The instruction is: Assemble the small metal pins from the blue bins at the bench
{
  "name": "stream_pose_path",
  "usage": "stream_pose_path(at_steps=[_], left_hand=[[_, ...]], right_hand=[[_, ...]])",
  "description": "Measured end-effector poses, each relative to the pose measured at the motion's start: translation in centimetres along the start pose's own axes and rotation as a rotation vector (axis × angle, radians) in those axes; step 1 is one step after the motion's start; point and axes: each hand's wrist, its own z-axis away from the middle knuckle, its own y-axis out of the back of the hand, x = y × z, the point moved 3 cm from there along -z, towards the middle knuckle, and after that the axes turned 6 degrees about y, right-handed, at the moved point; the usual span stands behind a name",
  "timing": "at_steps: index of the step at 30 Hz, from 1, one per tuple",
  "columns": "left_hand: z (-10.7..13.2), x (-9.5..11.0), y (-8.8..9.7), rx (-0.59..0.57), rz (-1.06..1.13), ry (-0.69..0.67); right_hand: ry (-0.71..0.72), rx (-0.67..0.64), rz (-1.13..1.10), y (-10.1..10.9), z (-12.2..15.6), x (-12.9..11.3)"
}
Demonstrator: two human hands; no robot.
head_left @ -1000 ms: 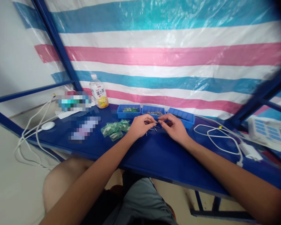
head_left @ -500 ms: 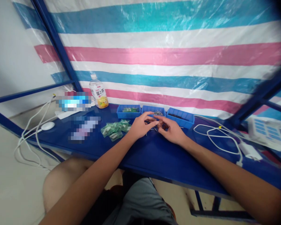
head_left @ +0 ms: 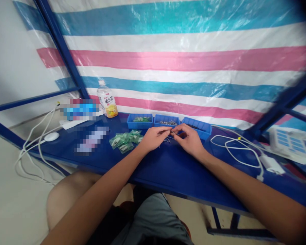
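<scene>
Both my hands meet over the middle of the blue table (head_left: 168, 170). My left hand (head_left: 153, 139) and my right hand (head_left: 190, 140) have their fingertips pinched together on a small thin metal part (head_left: 171, 132), too small to name. A few similar metal pins (head_left: 165, 140) lie on the table under the hands. Just behind them stand three small blue bins: the left bin (head_left: 140, 121) with green parts, the middle bin (head_left: 167, 120) with metal parts, the right bin (head_left: 197, 128). A heap of small green packets (head_left: 126, 140) lies left of my left hand.
A drink bottle (head_left: 107, 103) stands at the back left. White cables (head_left: 38, 143) and a round white puck (head_left: 51, 136) lie at the left. More white cable with a charger (head_left: 269, 164) and a white keypad-like device (head_left: 290, 144) sit at the right. Blue frame posts flank the table.
My hands spread slightly toward the middle bin half a second ago, then drew back together; the fingertips now pinch the small part between them.
</scene>
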Motion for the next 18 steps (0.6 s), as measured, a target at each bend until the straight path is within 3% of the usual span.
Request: stream_pose_path(at_steps=[5,9,13,18], left_hand=[[-0.23,-0.22,0.55,0.089,0.071,-0.003],[-0.40,-0.68,0.70,0.163,0.087,-0.005],[-0.31,-0.70,0.49,0.136,0.103,-0.026],[0.10,0.13,0.23,0.078,-0.152,-0.080]], right_hand=[[0.063,-0.066,-0.034,-0.50,0.05,0.23],[0.007,-0.054,-0.060,-0.51,0.13,0.24],[-0.076,-0.032,-0.085,-0.45,0.16,0.23],[-0.156,-0.061,-0.173,-0.70,0.22,0.53]])
